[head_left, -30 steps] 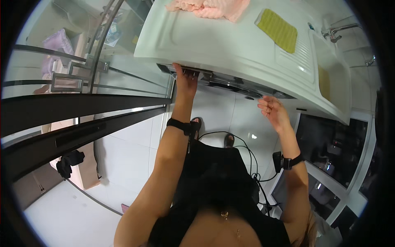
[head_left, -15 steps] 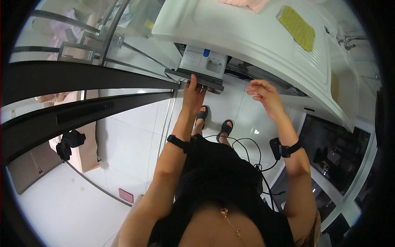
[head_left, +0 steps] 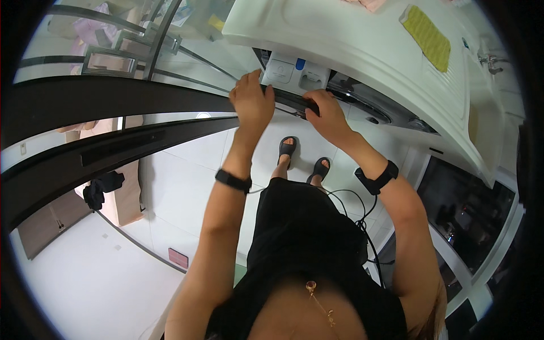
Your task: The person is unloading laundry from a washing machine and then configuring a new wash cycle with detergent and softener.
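Note:
A white detergent drawer (head_left: 281, 70) with a blue part is pulled out of the dark-fronted washing machine (head_left: 362, 99) under a white sink counter (head_left: 334, 34). My left hand (head_left: 253, 103) grips the left part of the drawer's dark front (head_left: 288, 98), its thumb pointing up and part of its fingers hidden. My right hand (head_left: 328, 116) has its fingers curled onto the right end of that front. Both wrists wear black straps.
A yellow-green cloth (head_left: 425, 38) and a pink cloth (head_left: 362, 3) lie on the counter by a tap (head_left: 491, 63). Glass panels with dark rails (head_left: 113, 99) run along the left. Black cables hang beside my body, over the tiled floor (head_left: 175, 181). A window (head_left: 464, 209) is at lower right.
The drawer, shut a second ago, now stands pulled out. My left hand has shifted higher on its front, and my right hand has moved left from free air onto that front.

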{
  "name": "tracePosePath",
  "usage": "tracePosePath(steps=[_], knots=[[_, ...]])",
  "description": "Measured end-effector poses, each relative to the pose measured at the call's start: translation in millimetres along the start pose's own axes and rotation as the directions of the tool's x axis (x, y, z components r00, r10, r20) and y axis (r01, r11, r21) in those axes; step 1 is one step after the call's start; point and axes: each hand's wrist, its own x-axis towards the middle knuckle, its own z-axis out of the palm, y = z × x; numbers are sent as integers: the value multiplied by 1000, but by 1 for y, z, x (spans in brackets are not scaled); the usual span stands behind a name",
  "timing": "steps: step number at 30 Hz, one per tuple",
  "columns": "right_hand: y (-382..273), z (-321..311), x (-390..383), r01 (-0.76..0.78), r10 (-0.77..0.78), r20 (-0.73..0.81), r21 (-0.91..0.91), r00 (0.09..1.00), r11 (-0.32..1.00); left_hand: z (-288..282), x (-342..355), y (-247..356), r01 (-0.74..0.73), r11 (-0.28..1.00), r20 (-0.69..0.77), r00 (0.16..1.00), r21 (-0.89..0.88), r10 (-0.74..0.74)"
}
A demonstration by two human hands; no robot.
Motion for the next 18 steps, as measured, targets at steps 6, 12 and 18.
tracePosePath(steps=[6,12,18], knots=[[5,13,-11,8,-9,-91,-17,996,1000,19,50,-7,149,963,492,836,225,-244],[7,14,-16,-30,32,-96,28,995,999,21,53,-8,217,971,492,837,101,-238],[7,21,-15,-10,8,-144,-13,990,1000,21,72,-8,378,905,539,730,193,-420]])
